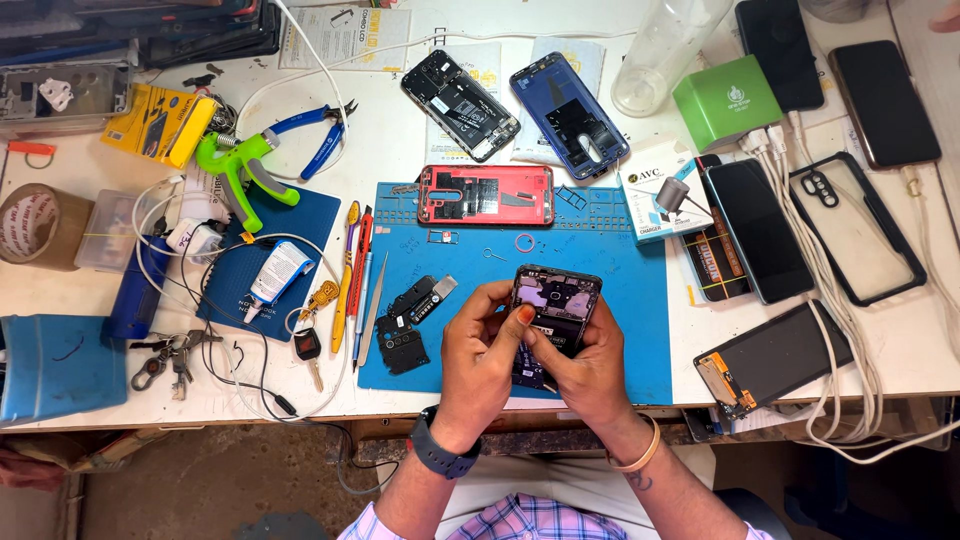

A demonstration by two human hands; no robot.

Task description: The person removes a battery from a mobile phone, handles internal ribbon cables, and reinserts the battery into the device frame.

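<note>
Both of my hands hold an opened dark phone [553, 300] with its back cover off, above the blue work mat [620, 300]. My left hand [480, 350] grips its left side, thumb resting on the inner boards. My right hand [590, 365] cups the lower right corner from below. Black inner cover plates [408, 322] lie on the mat just left of my left hand. A red phone frame [486, 194] lies at the mat's far edge.
Two opened phones [459, 104] [569, 114] lie beyond the mat. Screwdrivers and tweezers [358, 280] line the mat's left edge, with a glue tube [277, 274], keys [160, 358] and pliers [315, 135] further left. Phones, a clear case [858, 228], a green box [726, 101] and white cables [830, 300] crowd the right.
</note>
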